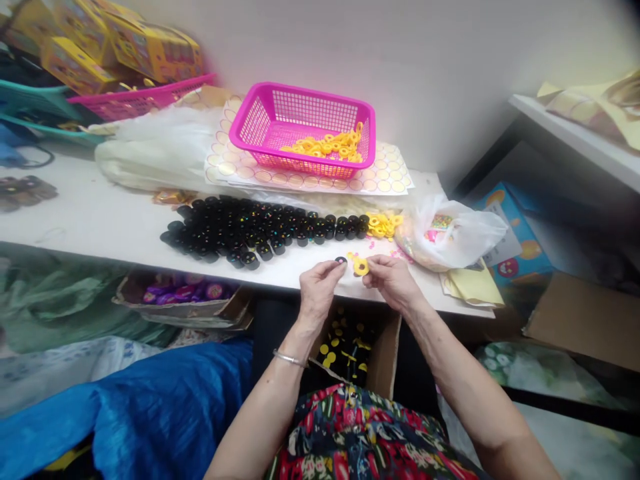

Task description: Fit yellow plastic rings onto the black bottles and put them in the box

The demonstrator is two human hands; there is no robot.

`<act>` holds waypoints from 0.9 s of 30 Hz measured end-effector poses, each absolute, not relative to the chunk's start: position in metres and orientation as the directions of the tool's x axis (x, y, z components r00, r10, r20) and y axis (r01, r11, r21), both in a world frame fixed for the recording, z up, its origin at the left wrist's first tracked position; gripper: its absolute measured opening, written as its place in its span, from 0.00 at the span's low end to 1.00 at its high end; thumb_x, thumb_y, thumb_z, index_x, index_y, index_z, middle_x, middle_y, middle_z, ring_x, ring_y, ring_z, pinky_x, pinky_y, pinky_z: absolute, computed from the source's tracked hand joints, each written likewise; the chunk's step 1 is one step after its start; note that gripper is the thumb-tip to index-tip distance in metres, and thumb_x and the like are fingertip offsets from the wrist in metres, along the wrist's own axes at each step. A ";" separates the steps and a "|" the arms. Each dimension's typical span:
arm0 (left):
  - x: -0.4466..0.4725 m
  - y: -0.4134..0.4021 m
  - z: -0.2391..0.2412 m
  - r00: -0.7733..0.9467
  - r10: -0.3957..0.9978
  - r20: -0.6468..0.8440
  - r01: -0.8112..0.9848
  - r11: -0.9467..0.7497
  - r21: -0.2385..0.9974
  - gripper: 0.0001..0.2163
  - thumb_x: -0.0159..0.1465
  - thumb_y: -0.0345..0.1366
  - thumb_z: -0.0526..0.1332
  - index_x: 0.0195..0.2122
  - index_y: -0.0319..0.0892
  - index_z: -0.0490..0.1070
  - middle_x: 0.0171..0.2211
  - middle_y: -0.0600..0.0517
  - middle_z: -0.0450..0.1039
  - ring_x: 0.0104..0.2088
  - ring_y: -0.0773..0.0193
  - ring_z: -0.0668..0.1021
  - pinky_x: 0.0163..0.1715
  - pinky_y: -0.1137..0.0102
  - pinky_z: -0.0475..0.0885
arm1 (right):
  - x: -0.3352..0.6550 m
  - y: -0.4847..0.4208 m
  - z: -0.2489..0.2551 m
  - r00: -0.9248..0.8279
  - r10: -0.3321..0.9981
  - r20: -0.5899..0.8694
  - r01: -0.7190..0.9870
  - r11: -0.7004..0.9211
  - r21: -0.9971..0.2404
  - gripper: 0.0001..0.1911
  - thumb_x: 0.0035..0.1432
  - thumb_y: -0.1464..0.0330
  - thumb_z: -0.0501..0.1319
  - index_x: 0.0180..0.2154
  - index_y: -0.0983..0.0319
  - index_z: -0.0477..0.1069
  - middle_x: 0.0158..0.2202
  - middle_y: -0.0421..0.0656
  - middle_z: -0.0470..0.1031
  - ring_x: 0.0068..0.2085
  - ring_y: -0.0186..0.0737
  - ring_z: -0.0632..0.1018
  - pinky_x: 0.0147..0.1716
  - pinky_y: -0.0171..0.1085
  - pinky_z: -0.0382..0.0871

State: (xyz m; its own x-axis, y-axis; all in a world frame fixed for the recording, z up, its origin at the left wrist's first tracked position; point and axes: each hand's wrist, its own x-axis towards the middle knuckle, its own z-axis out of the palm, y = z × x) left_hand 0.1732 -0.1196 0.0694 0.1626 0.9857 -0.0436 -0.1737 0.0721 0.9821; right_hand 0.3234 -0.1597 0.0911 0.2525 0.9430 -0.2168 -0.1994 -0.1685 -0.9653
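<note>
My left hand (319, 287) pinches a small round black piece (341, 261) just above the table's front edge. Close beside it, my right hand (393, 280) grips a yellow ring-shaped piece (360, 267) between thumb and fingers. The two pieces are apart, with a narrow gap between them. Beyond my hands, a dense group of black cylindrical pieces (250, 227) dotted with coloured specks stretches leftward across the table. A small heap of yellow rings (384, 225) lies at its right end. Tiny pink bits (399, 255) are scattered near my right hand.
A pink basket (302, 162) with yellow rings stands on sheets of round stickers (220, 163). At right sits a white plastic bag (470, 227). Below the table's edge, an open cardboard box (387, 353) holds black and yellow pieces. Yellow boxes (155, 50) are piled back left.
</note>
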 end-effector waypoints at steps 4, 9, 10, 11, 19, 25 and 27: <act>0.177 -0.128 0.079 0.311 0.923 -0.229 -0.261 0.314 0.913 0.12 0.43 0.40 0.70 0.22 0.35 0.74 0.18 0.54 0.68 0.17 0.77 0.62 0.17 0.76 0.53 | 0.299 -0.169 0.094 0.180 0.956 -0.230 -0.290 -0.172 -0.942 0.13 0.45 0.61 0.64 0.29 0.64 0.70 0.19 0.38 0.70 0.18 0.29 0.68 0.21 0.31 0.62; 0.174 -0.120 0.074 0.252 0.895 -0.368 -0.312 0.435 0.845 0.13 0.39 0.36 0.71 0.15 0.34 0.68 0.13 0.57 0.61 0.14 0.78 0.59 0.15 0.77 0.47 | 0.287 -0.169 0.086 0.140 0.990 -0.032 0.012 -0.034 -0.999 0.17 0.45 0.67 0.63 0.41 0.60 0.68 0.29 0.38 0.72 0.28 0.33 0.72 0.31 0.35 0.68; 0.173 -0.118 0.075 0.250 0.893 -0.374 -0.305 0.439 0.845 0.14 0.39 0.36 0.71 0.14 0.34 0.67 0.12 0.58 0.60 0.14 0.78 0.59 0.15 0.77 0.47 | 0.287 -0.167 0.085 0.131 0.991 0.016 0.126 0.000 -0.992 0.15 0.46 0.68 0.62 0.40 0.60 0.68 0.30 0.39 0.71 0.30 0.34 0.72 0.33 0.35 0.67; 0.173 -0.116 0.076 0.251 0.894 -0.372 -0.298 0.437 0.848 0.14 0.39 0.37 0.71 0.14 0.34 0.67 0.12 0.58 0.59 0.14 0.78 0.59 0.15 0.77 0.47 | 0.288 -0.165 0.084 0.128 0.989 0.075 0.249 0.041 -0.968 0.12 0.48 0.69 0.60 0.39 0.61 0.69 0.31 0.39 0.71 0.31 0.34 0.71 0.34 0.35 0.67; 0.173 -0.093 0.071 0.057 0.934 -0.352 -0.342 0.349 0.872 0.13 0.41 0.39 0.69 0.20 0.34 0.70 0.17 0.54 0.67 0.15 0.77 0.63 0.15 0.77 0.52 | 0.305 -0.133 0.082 0.002 0.972 0.236 0.785 0.144 -0.602 0.08 0.57 0.64 0.55 0.35 0.61 0.67 0.40 0.44 0.67 0.38 0.37 0.69 0.38 0.35 0.62; 0.183 -0.090 0.051 0.043 0.940 -0.338 -0.313 0.334 0.889 0.11 0.45 0.37 0.65 0.18 0.34 0.69 0.14 0.55 0.64 0.15 0.76 0.63 0.15 0.77 0.54 | 0.305 -0.126 0.074 -0.037 0.990 0.137 0.831 0.107 -0.546 0.07 0.58 0.65 0.54 0.32 0.62 0.66 0.36 0.42 0.65 0.36 0.35 0.68 0.36 0.34 0.61; 0.188 -0.091 0.048 0.050 0.953 -0.297 -0.283 0.299 0.911 0.12 0.47 0.39 0.65 0.16 0.34 0.69 0.12 0.56 0.62 0.14 0.76 0.62 0.15 0.77 0.53 | 0.305 -0.126 0.072 -0.028 0.991 0.128 0.814 0.097 -0.573 0.07 0.58 0.66 0.54 0.31 0.62 0.66 0.34 0.41 0.64 0.34 0.34 0.68 0.35 0.33 0.61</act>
